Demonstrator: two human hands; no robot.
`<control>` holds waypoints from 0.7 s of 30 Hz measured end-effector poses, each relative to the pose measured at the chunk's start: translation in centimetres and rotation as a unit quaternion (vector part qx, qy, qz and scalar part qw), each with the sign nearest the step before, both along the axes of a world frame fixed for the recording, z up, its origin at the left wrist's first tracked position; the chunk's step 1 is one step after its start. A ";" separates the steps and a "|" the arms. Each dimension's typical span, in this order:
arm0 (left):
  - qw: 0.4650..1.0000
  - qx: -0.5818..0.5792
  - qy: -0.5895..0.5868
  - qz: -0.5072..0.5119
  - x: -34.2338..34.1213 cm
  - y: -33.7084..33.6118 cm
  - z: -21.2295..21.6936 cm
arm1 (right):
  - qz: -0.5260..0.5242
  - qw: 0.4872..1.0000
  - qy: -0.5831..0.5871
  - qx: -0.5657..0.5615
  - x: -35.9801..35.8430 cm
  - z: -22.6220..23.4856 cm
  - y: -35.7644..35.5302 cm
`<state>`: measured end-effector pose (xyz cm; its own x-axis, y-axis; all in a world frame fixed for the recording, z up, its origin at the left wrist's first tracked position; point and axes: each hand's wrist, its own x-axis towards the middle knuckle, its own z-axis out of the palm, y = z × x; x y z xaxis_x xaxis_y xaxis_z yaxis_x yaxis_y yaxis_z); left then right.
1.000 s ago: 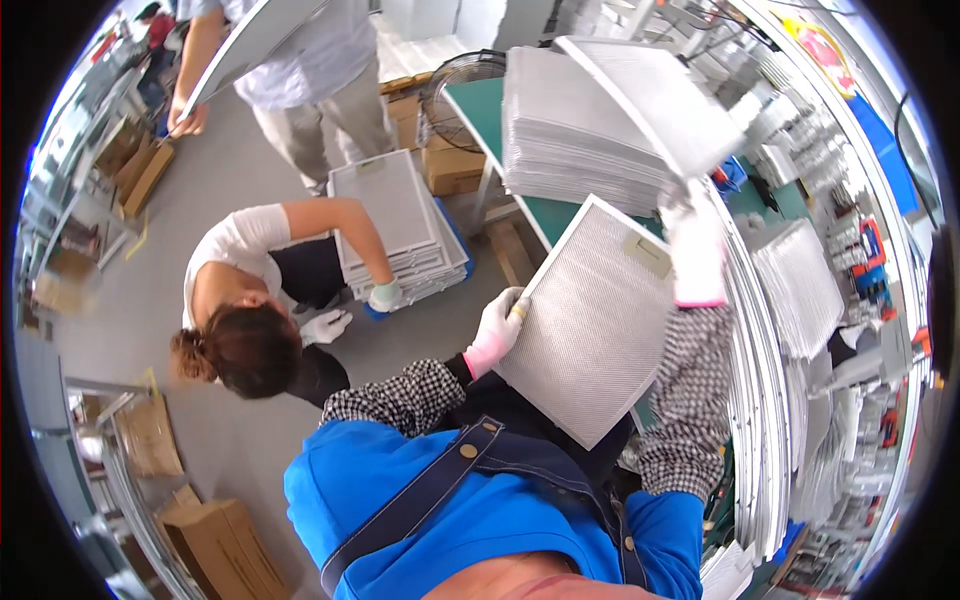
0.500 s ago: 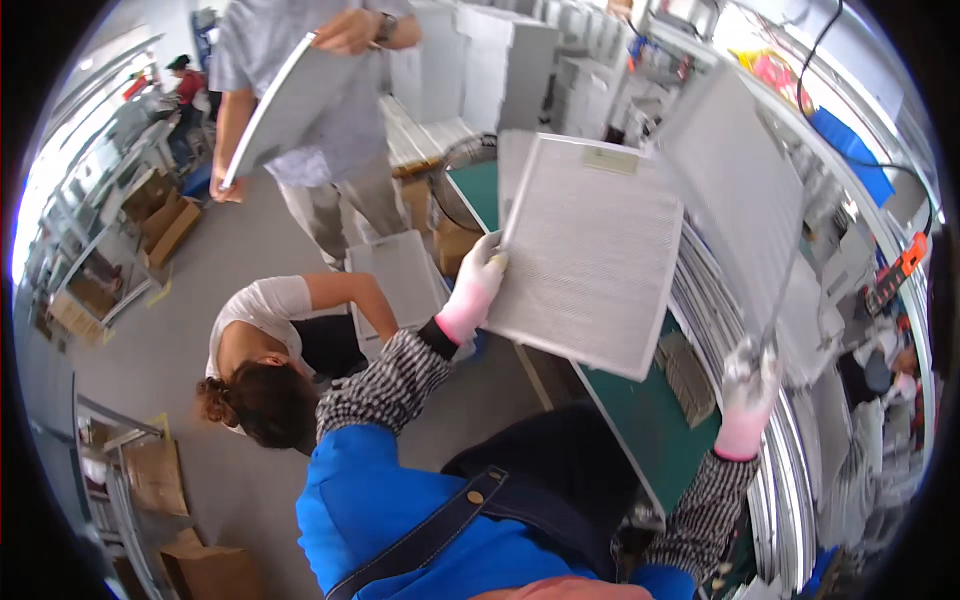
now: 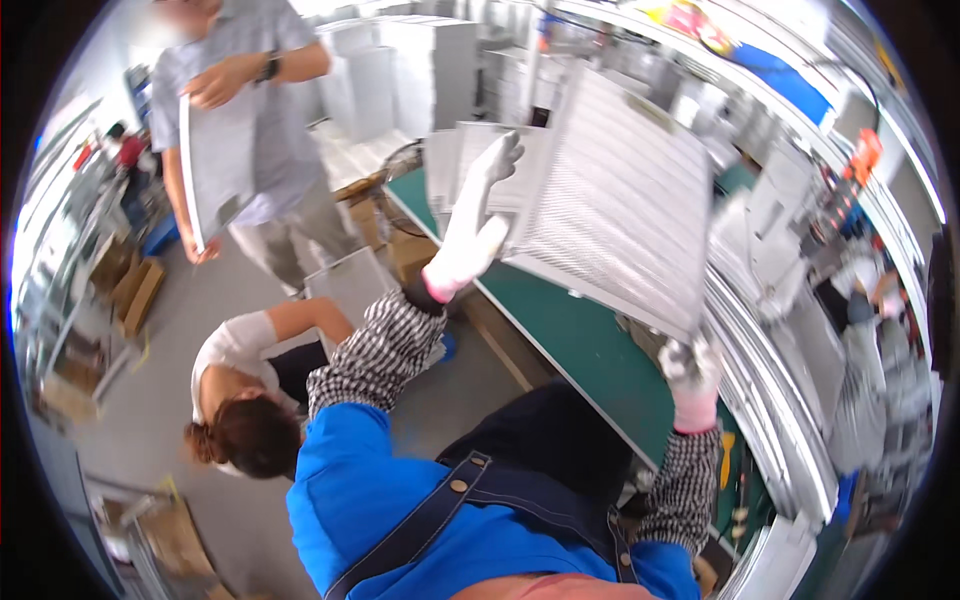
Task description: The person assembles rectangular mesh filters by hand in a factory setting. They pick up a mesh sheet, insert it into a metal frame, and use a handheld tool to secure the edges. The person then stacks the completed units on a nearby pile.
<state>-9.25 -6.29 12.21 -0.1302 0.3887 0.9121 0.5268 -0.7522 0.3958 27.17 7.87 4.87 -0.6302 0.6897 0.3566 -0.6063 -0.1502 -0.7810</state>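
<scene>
A pale rectangular mesh panel [image 3: 620,190] with a thin frame is held tilted above the green-topped table. My right hand [image 3: 692,368], in a white glove with a pink cuff, is closed on its lower right corner. My left hand [image 3: 472,215], gloved alike, is open with its fingers stretched up beside the panel's left edge. Its thumb is close to that edge; whether it touches I cannot tell. Behind my left hand, other pale panels [image 3: 442,160] stand at the table's far end, partly hidden.
Long metal strips [image 3: 765,390] run along the right side of the green table [image 3: 560,320]. A person [image 3: 240,120] at the far left holds another panel; a second person [image 3: 245,400] crouches on the left. Tall white stacks [image 3: 430,75] stand behind. An orange-handled tool [image 3: 860,160] hangs at right.
My left hand has let go of the panel it held and opened. My right hand has brought its panel leftward over the table. The standing person's panel hangs more upright.
</scene>
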 end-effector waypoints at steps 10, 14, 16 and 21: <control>0.969 0.157 0.190 -0.011 11.6 2.7 4.5 | 0.033 0.995 -0.066 -0.068 1.4 -3.3 -4.3; 0.953 0.165 0.245 -0.072 16.3 5.5 4.9 | 0.078 0.984 -0.047 -0.155 2.7 -5.9 -5.1; 0.949 0.170 0.249 -0.092 18.9 6.5 4.6 | 0.103 0.982 -0.036 -0.152 4.4 -7.7 -4.9; 0.953 0.151 0.255 -0.058 24.3 7.9 3.7 | 0.008 0.982 -0.155 -0.107 9.1 -8.0 -5.9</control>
